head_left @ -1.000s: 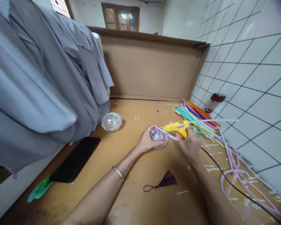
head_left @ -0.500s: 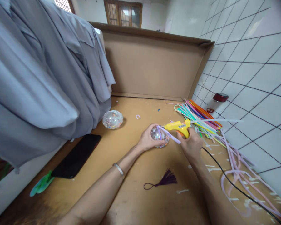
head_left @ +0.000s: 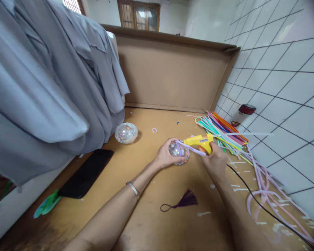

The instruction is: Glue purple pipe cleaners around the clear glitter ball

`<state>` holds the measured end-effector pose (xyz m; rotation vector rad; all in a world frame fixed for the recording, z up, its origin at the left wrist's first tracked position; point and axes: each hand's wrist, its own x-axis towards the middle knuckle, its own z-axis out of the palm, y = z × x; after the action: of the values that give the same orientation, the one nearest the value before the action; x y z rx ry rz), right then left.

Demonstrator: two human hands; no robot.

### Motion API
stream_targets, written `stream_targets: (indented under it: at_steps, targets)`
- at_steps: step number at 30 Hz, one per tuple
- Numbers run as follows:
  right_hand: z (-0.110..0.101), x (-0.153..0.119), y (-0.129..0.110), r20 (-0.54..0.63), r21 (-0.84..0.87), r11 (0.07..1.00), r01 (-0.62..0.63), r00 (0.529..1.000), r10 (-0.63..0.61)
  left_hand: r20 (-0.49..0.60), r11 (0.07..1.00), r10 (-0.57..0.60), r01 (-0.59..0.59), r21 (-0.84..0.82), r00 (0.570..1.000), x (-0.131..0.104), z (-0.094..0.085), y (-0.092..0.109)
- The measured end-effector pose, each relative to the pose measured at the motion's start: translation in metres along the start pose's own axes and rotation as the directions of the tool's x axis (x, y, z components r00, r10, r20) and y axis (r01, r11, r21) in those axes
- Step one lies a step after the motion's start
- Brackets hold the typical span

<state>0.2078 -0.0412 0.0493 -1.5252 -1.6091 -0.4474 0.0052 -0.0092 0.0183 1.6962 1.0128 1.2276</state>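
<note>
Tassel (head_left: 187,199): dark, on the table (head_left: 146,223), nearest. Left hand (head_left: 165,155): closed on clear ball (head_left: 174,149), thumb covering part; lilac strip (head_left: 192,149) across it. Right hand (head_left: 216,161): gripping yellow glue gun (head_left: 196,140), handle mostly hidden; contact with strip unclear. Other ball (head_left: 126,133): coloured specks, inside or outside unclear. Stems (head_left: 225,129): heaped, right. Red-lidded jar (head_left: 243,115): beyond stems, contents indistinct.

I see 1 clear, speckled ball (head_left: 178,153), purple strip (head_left: 192,148) across it, yellow glue gun (head_left: 199,140) level beside it.
</note>
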Motion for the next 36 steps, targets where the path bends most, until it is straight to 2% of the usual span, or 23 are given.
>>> stream_targets:
  at_steps: [36]
  targets:
    - [-0.0026,0.0023,0.0047,0.015,0.011,1.000,0.006,1.000,-0.007,0.003,1.000,0.000,0.000,-0.009,1.000,0.0007,0.0003,-0.0025]
